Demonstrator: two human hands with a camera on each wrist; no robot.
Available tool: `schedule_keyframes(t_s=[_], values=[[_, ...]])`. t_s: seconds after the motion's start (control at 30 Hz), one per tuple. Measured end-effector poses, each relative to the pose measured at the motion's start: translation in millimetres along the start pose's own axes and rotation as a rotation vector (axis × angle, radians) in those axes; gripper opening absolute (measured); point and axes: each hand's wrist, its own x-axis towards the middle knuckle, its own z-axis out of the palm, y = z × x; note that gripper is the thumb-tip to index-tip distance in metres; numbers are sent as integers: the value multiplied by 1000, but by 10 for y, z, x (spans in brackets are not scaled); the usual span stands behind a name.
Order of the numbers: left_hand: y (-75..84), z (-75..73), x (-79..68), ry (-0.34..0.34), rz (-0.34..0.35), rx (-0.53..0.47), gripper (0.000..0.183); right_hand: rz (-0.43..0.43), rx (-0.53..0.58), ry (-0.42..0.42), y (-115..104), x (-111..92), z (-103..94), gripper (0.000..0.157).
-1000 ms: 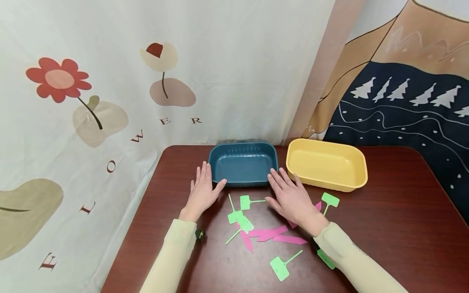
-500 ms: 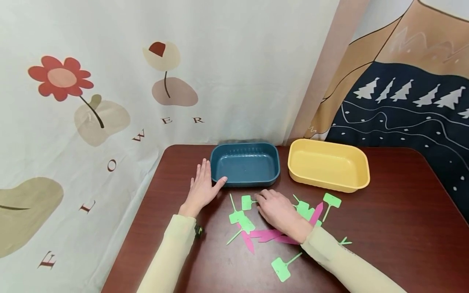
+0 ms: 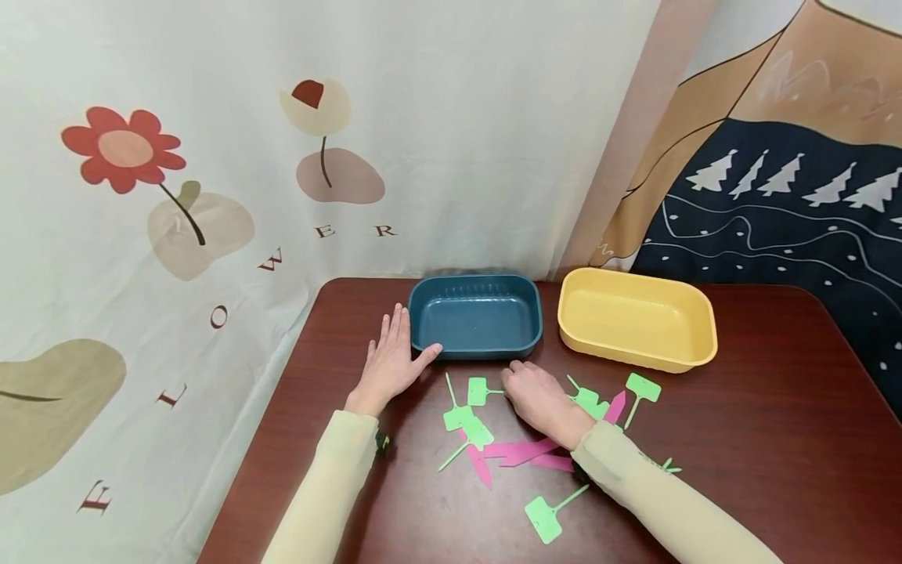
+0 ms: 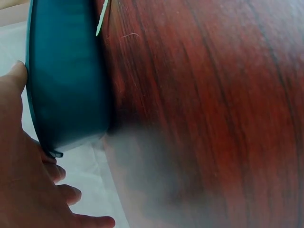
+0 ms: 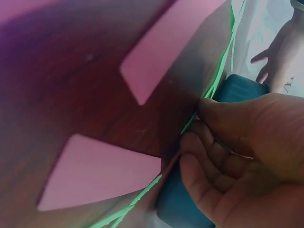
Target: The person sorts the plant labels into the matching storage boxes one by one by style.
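My left hand (image 3: 390, 364) rests at the front left corner of a blue plastic basin (image 3: 475, 355), fingers straight along its side and thumb at the front rim. Just in front of that basin, my right hand (image 3: 539, 398) has its fingers curled and pinches the thin stem of a green T-shaped plant label (image 3: 477, 391). The right wrist view shows thumb and fingertips (image 5: 206, 107) meeting at the green stem, low over the table. More green labels (image 3: 478, 431) and pink pointed strips (image 3: 521, 452) lie scattered around, some overlapping. My right forearm hides part of them.
A yellow basin (image 3: 627, 349) stands right of the blue one, near the table's back edge. One green label (image 3: 543, 518) lies closer to me, another (image 3: 643, 387) in front of the yellow basin. A printed curtain (image 3: 465, 157) hangs behind the brown table (image 3: 768, 407).
My right hand has left the blue basin's front right corner, come down toward me, and curled its fingers onto the green plant label's stem. My left hand stays at the basin's left corner.
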Motion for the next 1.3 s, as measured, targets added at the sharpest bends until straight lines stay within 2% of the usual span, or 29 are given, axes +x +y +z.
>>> schedule_keyframes(t_s=[0.3,0.5,0.7,0.87,0.97,1.13,1.3], values=[[-2,-11,-7,-2,6,3,111,-77,-130,1,-18,-41,-6,13],[-10,-17,-8,-13,5,2,112,-76,-124,42,-13,-137,-113,14],[-16,-20,-19,-14,17,4,111,-41,-96,118,-18,-179,-318,14],[-28,4,-23,-8,29,6,110,-18,-83,197,49,-80,-492,12],[-46,18,-24,-10,34,18,110,-18,-93,210,109,20,-568,12],[-55,18,-32,-10,48,-4,108,12,-93,164,195,191,-654,13],[-35,3,-13,-10,62,-15,108,55,-88,99,276,335,-660,12]])
